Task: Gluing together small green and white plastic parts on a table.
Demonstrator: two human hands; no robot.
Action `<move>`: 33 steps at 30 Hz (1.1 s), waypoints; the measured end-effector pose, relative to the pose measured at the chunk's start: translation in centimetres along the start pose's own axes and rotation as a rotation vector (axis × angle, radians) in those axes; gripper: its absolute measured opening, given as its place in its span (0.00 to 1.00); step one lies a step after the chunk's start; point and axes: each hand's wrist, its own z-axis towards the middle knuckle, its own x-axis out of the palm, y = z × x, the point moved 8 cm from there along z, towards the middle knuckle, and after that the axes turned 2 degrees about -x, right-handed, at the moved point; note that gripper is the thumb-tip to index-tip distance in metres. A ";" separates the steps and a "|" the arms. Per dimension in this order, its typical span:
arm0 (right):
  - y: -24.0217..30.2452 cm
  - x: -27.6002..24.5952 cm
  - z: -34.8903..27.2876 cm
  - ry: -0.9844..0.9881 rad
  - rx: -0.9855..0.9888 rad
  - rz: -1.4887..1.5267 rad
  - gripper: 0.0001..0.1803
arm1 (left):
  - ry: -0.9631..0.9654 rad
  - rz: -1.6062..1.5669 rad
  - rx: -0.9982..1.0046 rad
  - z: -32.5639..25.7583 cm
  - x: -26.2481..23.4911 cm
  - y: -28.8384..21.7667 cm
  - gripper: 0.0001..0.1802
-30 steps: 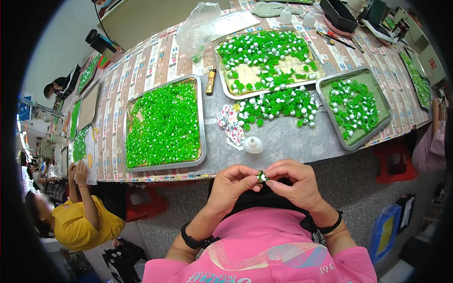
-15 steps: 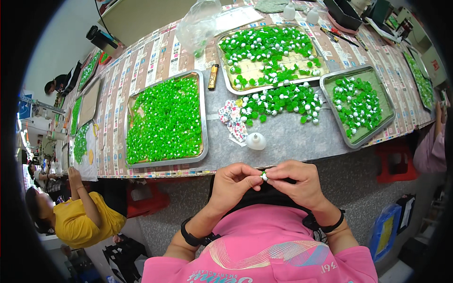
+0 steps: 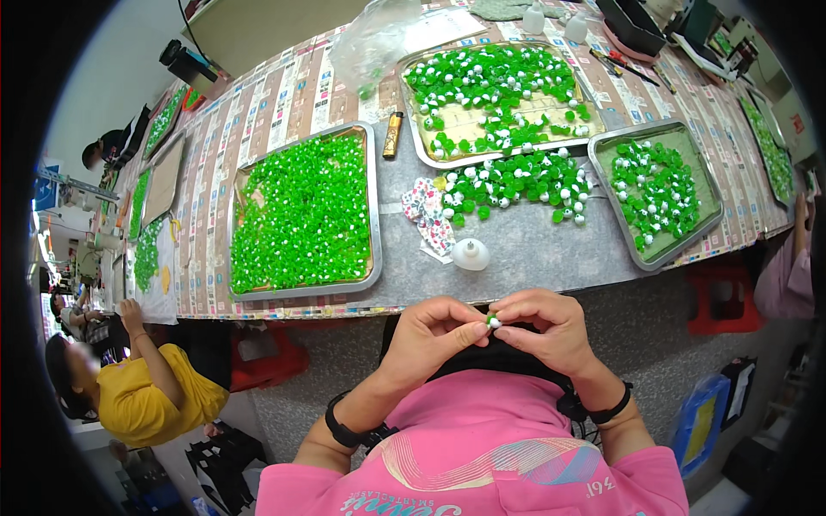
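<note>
My left hand (image 3: 430,337) and my right hand (image 3: 551,334) meet in front of the table's near edge. Between their fingertips is a small green-and-white piece (image 3: 493,322), pinched from both sides; the fingers cover part of it. Just beyond my hands, a squat white bottle with a narrow tip (image 3: 471,254) stands on the grey mat (image 3: 533,254). Past the bottle lies a loose heap of similar green-and-white pieces (image 3: 516,185), next to a floral cloth (image 3: 427,211).
A metal tray (image 3: 375,215) of green pieces with white spots sits at left. Two more trays, one at the back (image 3: 417,142) and one at right (image 3: 632,245), hold green-and-white pieces. A gold-and-black lighter (image 3: 392,135) lies between trays. At left sits a person in yellow (image 3: 159,396).
My fingertips and the pinched piece have shifted slightly to the right, and the piece shows at a different angle. The table's things look unmoved apart from a small view shift.
</note>
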 end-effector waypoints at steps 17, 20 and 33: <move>1.1 0.6 0.5 0.100 -0.137 -0.088 0.13 | 0.208 -0.473 -0.355 0.3 0.9 2.6 0.06; 1.2 0.8 0.4 0.104 -0.144 -0.064 0.13 | 0.239 -0.533 -0.405 0.1 1.1 2.8 0.05; 2.0 1.3 -0.2 0.121 -0.211 0.028 0.14 | 0.271 -0.508 -0.421 -0.4 1.4 2.7 0.05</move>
